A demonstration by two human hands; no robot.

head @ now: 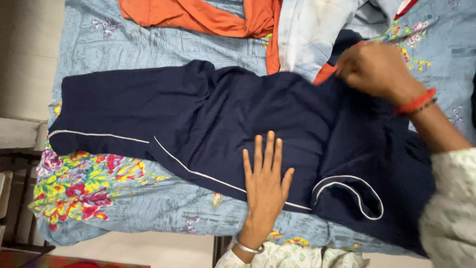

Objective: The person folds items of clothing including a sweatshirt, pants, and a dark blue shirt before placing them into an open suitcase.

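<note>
A dark navy garment [208, 114] with thin white piping lies spread across a light blue floral bedsheet [148, 208]. My left hand [265, 183] rests flat on the garment near its lower edge, fingers spread, a metal bangle on the wrist. My right hand [374, 67] is at the garment's upper right, fingers pinched on a fold of the navy cloth beside an orange patch. Red thread bands circle that wrist. A curved white-piped pocket edge [349, 196] shows at the lower right.
An orange cloth [198, 17] and a pale blue-white garment [312, 34] lie bunched at the far side of the bed. The bed's left edge drops to a pale floor [25, 54], with dark furniture [20, 198] at the lower left.
</note>
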